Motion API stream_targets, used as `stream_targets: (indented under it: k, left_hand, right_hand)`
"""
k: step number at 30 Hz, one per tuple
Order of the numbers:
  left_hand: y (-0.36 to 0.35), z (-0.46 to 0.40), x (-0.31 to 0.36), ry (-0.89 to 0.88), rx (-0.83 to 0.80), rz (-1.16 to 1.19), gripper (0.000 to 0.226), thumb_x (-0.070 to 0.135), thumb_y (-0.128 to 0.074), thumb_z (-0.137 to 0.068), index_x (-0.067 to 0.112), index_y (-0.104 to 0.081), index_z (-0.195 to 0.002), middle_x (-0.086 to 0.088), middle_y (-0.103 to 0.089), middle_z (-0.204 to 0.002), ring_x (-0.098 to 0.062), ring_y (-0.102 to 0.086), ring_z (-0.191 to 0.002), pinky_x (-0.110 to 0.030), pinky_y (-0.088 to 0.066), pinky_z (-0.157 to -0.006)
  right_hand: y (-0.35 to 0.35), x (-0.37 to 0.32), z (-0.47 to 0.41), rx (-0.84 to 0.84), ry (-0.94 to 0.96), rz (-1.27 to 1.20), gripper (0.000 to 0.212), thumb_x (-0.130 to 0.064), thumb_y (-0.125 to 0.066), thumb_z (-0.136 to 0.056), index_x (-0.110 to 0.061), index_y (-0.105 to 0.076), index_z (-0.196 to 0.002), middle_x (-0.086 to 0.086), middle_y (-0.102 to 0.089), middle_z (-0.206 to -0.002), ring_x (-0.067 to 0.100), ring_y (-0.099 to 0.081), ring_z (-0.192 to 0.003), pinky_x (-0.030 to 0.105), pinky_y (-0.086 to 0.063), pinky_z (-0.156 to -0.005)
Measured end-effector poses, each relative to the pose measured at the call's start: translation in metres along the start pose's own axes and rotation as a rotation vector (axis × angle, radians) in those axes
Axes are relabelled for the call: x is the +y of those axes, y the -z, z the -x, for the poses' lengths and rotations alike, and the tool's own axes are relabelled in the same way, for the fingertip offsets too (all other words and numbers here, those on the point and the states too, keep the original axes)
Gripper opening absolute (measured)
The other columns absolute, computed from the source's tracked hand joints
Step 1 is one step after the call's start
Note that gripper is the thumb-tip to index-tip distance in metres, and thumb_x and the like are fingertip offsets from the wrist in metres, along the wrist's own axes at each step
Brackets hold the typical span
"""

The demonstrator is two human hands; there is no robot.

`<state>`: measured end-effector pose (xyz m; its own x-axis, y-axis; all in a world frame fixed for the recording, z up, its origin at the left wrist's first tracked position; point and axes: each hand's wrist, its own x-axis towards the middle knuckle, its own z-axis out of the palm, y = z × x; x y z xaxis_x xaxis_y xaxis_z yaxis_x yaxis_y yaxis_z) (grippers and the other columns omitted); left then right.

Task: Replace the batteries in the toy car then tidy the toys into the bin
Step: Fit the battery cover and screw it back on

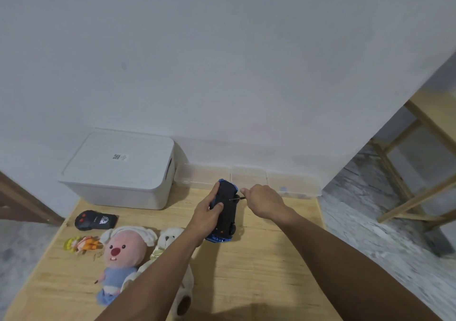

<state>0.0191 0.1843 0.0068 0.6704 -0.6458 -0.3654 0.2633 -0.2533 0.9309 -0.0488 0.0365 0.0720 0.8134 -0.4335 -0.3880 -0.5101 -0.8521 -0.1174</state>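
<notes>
While the left hand (209, 212) grips the blue toy car (225, 212), tipped on its side on the wooden table (266, 266) with its dark underside showing, the right hand (261, 201) curls its fingers round a screwdriver (237, 198) whose tip touches that underside. The lidded white bin (118, 172) stands behind-left.

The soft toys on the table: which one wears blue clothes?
The pink-faced plush with white ears, lying left of the white teddy bear. It has a blue top; the bear is plain white and partly hidden by the left arm.
</notes>
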Motion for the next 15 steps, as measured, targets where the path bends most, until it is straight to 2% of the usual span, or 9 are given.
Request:
stream_targets:
  k: [1, 2, 4, 7, 11, 15]
  left_hand:
    - [0.002, 0.000, 0.000, -0.002, -0.009, -0.015, 0.058, 0.008, -0.043, -0.101, 0.038, -0.030, -0.149, 0.008, -0.060, -0.122, -0.008, -0.061, -0.099, -0.012, -0.051, -0.070]
    - [0.003, 0.000, -0.001, -0.003, -0.017, -0.037, 0.059, 0.008, -0.043, -0.101, 0.037, -0.029, -0.150, 0.004, -0.059, -0.127, -0.007, -0.061, -0.100, -0.011, -0.051, -0.070]
    - [0.004, 0.001, -0.003, 0.004, -0.025, -0.070, 0.059, 0.008, -0.042, -0.101, 0.035, -0.027, -0.151, 0.002, -0.057, -0.131, -0.006, -0.060, -0.101, -0.011, -0.050, -0.072]
    - [0.005, 0.003, -0.008, 0.031, -0.020, -0.082, 0.060, 0.009, -0.040, -0.102, 0.036, -0.023, -0.152, 0.005, -0.057, -0.127, -0.008, -0.060, -0.101, -0.015, -0.049, -0.074]
    - [0.005, 0.003, -0.011, 0.059, 0.008, -0.073, 0.061, 0.010, -0.040, -0.102, 0.035, -0.019, -0.153, 0.000, -0.052, -0.137, -0.015, -0.058, -0.108, -0.021, -0.048, -0.080]
    - [0.004, 0.003, -0.013, 0.087, 0.031, -0.047, 0.063, 0.012, -0.041, -0.102, 0.036, -0.014, -0.154, 0.001, -0.050, -0.138, -0.017, -0.056, -0.109, -0.026, -0.047, -0.085]
  right_hand:
    - [-0.004, 0.001, -0.005, -0.007, -0.022, -0.026, 0.039, -0.020, -0.030, -0.105, -0.033, -0.036, -0.069, 0.008, -0.056, -0.083, 0.030, -0.062, -0.085, 0.039, -0.053, -0.072]
    - [-0.009, 0.001, -0.010, -0.008, -0.060, -0.072, 0.035, -0.022, -0.034, -0.103, -0.031, -0.046, -0.072, 0.005, -0.055, -0.077, 0.028, -0.061, -0.077, 0.036, -0.050, -0.064]
    - [-0.015, 0.003, -0.013, 0.013, -0.115, -0.178, 0.029, -0.026, -0.043, -0.099, -0.015, -0.059, -0.079, 0.003, -0.055, -0.069, 0.024, -0.056, -0.065, 0.032, -0.042, -0.057]
    - [-0.018, 0.006, -0.012, 0.031, -0.143, -0.261, 0.023, -0.021, -0.052, -0.095, -0.007, -0.065, -0.082, 0.007, -0.063, -0.076, 0.026, -0.059, -0.068, 0.032, -0.047, -0.062]
    - [-0.020, 0.015, -0.014, 0.037, -0.146, -0.437, 0.018, -0.009, -0.054, -0.092, -0.003, -0.071, -0.092, 0.011, -0.072, -0.088, 0.029, -0.068, -0.079, 0.041, -0.059, -0.074]
    - [-0.025, 0.025, -0.014, 0.064, -0.185, -0.675, 0.017, -0.001, -0.054, -0.087, -0.006, -0.070, -0.084, 0.007, -0.071, -0.081, 0.018, -0.070, -0.072, 0.030, -0.056, -0.067]
